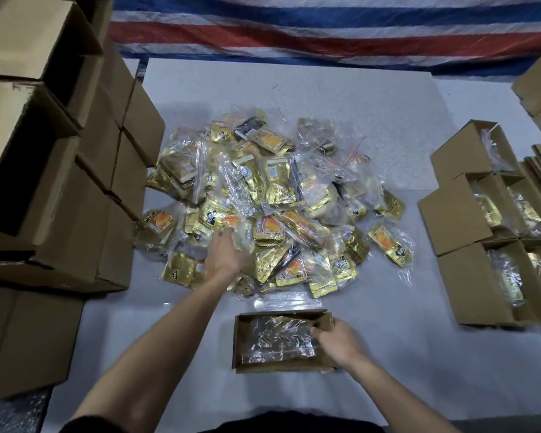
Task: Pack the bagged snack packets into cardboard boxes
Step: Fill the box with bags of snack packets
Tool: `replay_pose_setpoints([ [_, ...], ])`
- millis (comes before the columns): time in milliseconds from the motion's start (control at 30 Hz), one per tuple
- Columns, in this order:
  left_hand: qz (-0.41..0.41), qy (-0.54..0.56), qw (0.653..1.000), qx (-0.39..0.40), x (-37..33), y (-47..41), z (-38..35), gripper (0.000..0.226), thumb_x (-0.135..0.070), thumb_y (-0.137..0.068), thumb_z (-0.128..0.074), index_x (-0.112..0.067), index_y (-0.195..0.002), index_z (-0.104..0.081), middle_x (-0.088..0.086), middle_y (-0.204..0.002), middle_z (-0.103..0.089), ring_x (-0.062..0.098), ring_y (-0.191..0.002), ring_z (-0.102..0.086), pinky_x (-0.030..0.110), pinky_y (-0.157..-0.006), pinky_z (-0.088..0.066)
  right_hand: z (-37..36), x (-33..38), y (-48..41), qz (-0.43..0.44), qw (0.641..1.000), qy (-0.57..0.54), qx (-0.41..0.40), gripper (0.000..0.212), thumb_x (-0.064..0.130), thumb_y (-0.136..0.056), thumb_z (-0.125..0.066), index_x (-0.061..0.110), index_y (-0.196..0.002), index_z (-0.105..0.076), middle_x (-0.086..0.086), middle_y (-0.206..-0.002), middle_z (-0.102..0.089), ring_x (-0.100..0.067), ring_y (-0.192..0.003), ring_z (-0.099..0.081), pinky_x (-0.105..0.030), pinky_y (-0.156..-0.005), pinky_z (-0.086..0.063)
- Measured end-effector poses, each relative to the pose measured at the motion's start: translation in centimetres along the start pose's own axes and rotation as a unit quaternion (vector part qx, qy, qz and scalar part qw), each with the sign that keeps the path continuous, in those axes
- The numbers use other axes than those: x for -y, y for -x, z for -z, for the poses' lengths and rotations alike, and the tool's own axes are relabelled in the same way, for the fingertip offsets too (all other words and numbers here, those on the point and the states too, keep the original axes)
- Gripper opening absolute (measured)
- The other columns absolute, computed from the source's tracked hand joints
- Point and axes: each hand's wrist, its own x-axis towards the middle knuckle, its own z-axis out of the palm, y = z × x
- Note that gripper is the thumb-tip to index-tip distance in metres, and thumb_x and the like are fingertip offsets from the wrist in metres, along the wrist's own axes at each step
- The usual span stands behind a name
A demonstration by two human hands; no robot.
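A heap of clear bags holding gold snack packets [275,198] covers the middle of the white work surface. My left hand [224,254] reaches into the near edge of the heap, fingers spread on a bag; whether it grips one I cannot tell. In front of me stands a small open cardboard box [247,367] with one bagged set of packets [278,339] lying inside. My right hand [338,342] grips the box's right wall, thumb inside against the bag.
Stacks of larger cardboard boxes [60,170] rise along the left. Several small open boxes with bags in them [481,232] stand at the right, with more cardboard [537,89] behind. A striped red, white and blue tarp [325,29] lies at the back.
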Motion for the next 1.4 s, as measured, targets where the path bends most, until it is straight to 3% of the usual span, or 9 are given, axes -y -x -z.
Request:
replay_pose_setpoints([
  [167,0.052,0.177,0.980,-0.077,-3.6,-2.2,0.1,0.033,-0.020,-0.096,-0.059,-0.015,-0.128,-0.052,0.000,-0.119,-0.057,0.010,-0.087,-0.059,0.026,-0.081,-0.053,-0.1,0.0,-0.5,-0.024,0.999,-0.025,0.029,0.017,0.028,-0.093,-0.066,0.012,-0.095,-0.063,-0.010,-0.076,-0.063,-0.021,-0.049,-0.069,-0.039,-0.044,-0.057],
  [400,0.189,0.410,0.892,-0.004,-6.3,-4.9,3.1,0.028,-0.034,-0.093,-0.065,-0.008,-0.086,-0.057,0.005,-0.081,-0.060,0.013,-0.059,-0.047,0.022,-0.056,-0.043,0.0,0.3,-0.6,-0.016,0.999,-0.007,0.046,0.018,0.028,-0.094,-0.063,0.012,-0.102,-0.062,-0.012,-0.089,-0.067,-0.025,-0.057,-0.072,-0.040,-0.047,-0.059],
  [567,0.090,0.359,0.929,-0.011,-7.8,-4.3,4.9,0.019,-0.014,-0.094,-0.061,-0.009,-0.077,-0.056,0.006,-0.074,-0.058,0.017,-0.064,-0.050,0.026,-0.060,-0.046,0.1,0.2,-0.5,-0.004,0.999,0.006,0.044,0.020,0.029,-0.095,-0.063,0.011,-0.105,-0.062,-0.010,-0.090,-0.066,-0.027,-0.068,-0.072,-0.042,-0.052,-0.061],
  [667,0.011,0.355,0.934,-0.039,-9.3,-2.8,7.2,0.031,-0.012,-0.093,-0.061,-0.014,-0.065,-0.049,0.021,-0.099,-0.066,0.016,-0.081,-0.062,0.033,-0.082,-0.054,0.1,0.0,-0.4,0.001,0.999,0.008,0.043,0.018,0.029,-0.095,-0.062,0.014,-0.104,-0.062,-0.009,-0.091,-0.067,-0.027,-0.073,-0.072,-0.045,-0.059,-0.062],
  [767,-0.058,0.352,0.934,-0.020,-11.1,-0.7,10.0,0.015,-0.018,-0.095,-0.059,-0.019,-0.081,-0.063,0.011,-0.096,-0.067,0.009,-0.077,-0.062,0.021,-0.069,-0.052,0.0,-0.4,-0.5,0.019,0.999,0.032,0.025,0.016,0.029,-0.094,-0.064,0.014,-0.100,-0.065,-0.006,-0.088,-0.071,-0.022,-0.078,-0.071,-0.039,-0.069,-0.061],
  [933,-0.148,0.288,0.946,-0.015,-12.4,2.6,13.7,0.021,-0.023,-0.100,-0.053,-0.004,-0.096,-0.060,0.003,-0.095,-0.064,0.003,-0.065,-0.059,0.013,-0.051,-0.047,-0.1,-0.6,-0.4,0.023,0.999,0.040,0.012,0.020,0.032,-0.093,-0.067,0.014,-0.101,-0.067,-0.002,-0.093,-0.072,-0.013,-0.073,-0.069,-0.017,-0.048,-0.047],
  [1067,-0.211,0.255,0.943,-0.024,-11.2,5.4,16.3,0.027,-0.036,-0.099,-0.053,-0.013,-0.085,-0.054,0.010,-0.106,-0.068,0.018,-0.078,-0.060,0.031,-0.062,-0.043,-0.1,-0.8,0.0,0.032,0.999,0.033,0.015,0.034,0.042,-0.091,-0.068,0.009,-0.100,-0.069,-0.008,-0.093,-0.075,-0.023,-0.086,-0.072,-0.028,-0.073,-0.056],
  [1233,-0.231,0.300,0.925,0.029,-9.4,9.7,17.6,0.025,-0.037,-0.101,-0.052,-0.029,-0.077,-0.052,0.000,-0.107,-0.074,0.016,-0.102,-0.070,0.047,-0.089,-0.054,0.8,-0.7,1.3,0.011,0.996,-0.039,0.077,0.075,0.067,-0.073,-0.075,0.002,-0.109,-0.067,-0.020,-0.105,-0.074,-0.029,-0.082,-0.075,-0.044,-0.062,-0.062],
  [1400,-0.253,0.352,0.890,0.144,-8.3,13.7,18.2,0.022,-0.033,-0.100,-0.052,-0.018,-0.083,-0.053,0.009,-0.111,-0.074,0.027,-0.101,-0.072,0.045,-0.090,-0.057,0.8,-1.1,1.9,0.048,0.995,-0.025,0.086,0.048,0.030,-0.069,-0.091,0.004,-0.103,-0.069,-0.008,-0.092,-0.077,-0.023,-0.088,-0.075,-0.030,-0.066,-0.059],
])
